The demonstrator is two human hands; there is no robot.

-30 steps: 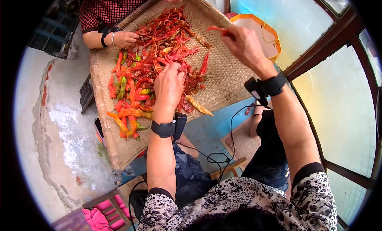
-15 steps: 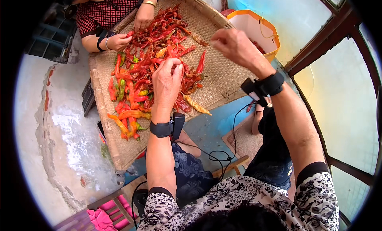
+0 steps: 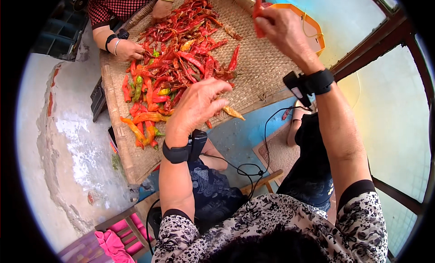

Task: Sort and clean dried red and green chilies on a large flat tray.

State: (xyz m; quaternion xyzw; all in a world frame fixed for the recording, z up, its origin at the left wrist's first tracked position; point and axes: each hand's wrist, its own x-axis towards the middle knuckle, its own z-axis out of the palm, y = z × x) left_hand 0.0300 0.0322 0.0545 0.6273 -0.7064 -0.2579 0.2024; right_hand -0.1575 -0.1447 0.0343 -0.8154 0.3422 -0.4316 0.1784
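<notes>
My right hand (image 3: pixel 285 31) is raised over the far right edge of a woven tray (image 3: pixel 267 72). Pinched upright in its fingers is a red chili pepper (image 3: pixel 258 16). Over the tray's near side, my left hand (image 3: pixel 199 102) is open, thumb and fingers apart, with nothing seen between them. Beneath and beyond it spreads a heap of dried red chili peppers (image 3: pixel 186 50). Fresher orange and green-tinged peppers (image 3: pixel 145 122) lie along the left of the heap. A pale yellow, dried pepper (image 3: pixel 233 112) rests by the near edge, beside my left fingers.
Another person's hand (image 3: pixel 128 50) touches the peppers at the far left; the other (image 3: pixel 161 10) is at the heap's far end. An orange-rimmed container (image 3: pixel 319 34) stands behind my right hand. A black cable (image 3: pixel 247 172) hangs below. Glazed panels (image 3: pixel 389 104) close off the right.
My right hand has risen slightly and moved right, and a red chili pepper now shows in it. My left hand has drawn back toward me, its fingers opened from a pinch.
</notes>
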